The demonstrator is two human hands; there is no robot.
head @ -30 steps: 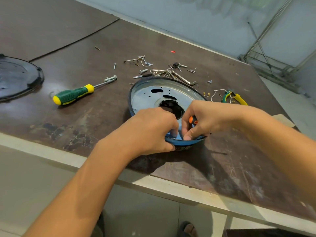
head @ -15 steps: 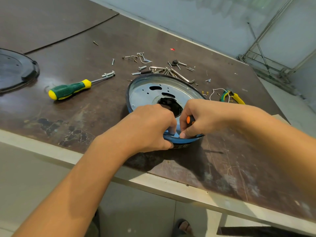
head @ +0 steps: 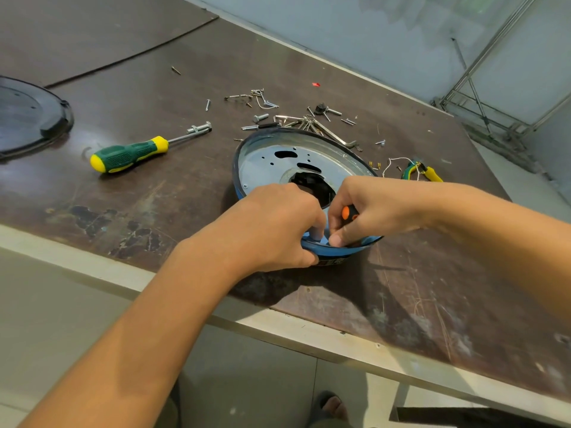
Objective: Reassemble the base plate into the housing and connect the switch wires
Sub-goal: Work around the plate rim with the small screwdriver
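- Gripping the near rim of the housing, the left hand has its fingers curled over the blue edge and its thumb pressed on the outer wall below.
- Just beside it, the right hand is closed round a small orange-handled tool. The tool's tip is hidden behind the fingers, and the thumb points down inside the rim.
- The two hands cover the near part of the base plate, so what lies under them cannot be made out.
- The housing sits flat on the table, near its front edge, with the open side up. In this view its oval outline runs from far left to near right.
- The base plate lies flat inside the housing, shiny face up, with a large dark opening at its middle and smaller slots beyond that.
- Left of the housing and well apart from it lies a green-and-yellow screwdriver. Its handle is toward the near left and its shaft points far right.
- Behind the right wrist lie pliers with a white wire looped beside them.
- Just beyond the far rim, loose screws and hex keys lie scattered.
- At the far left, cut off by the frame edge, rests a black round cover.
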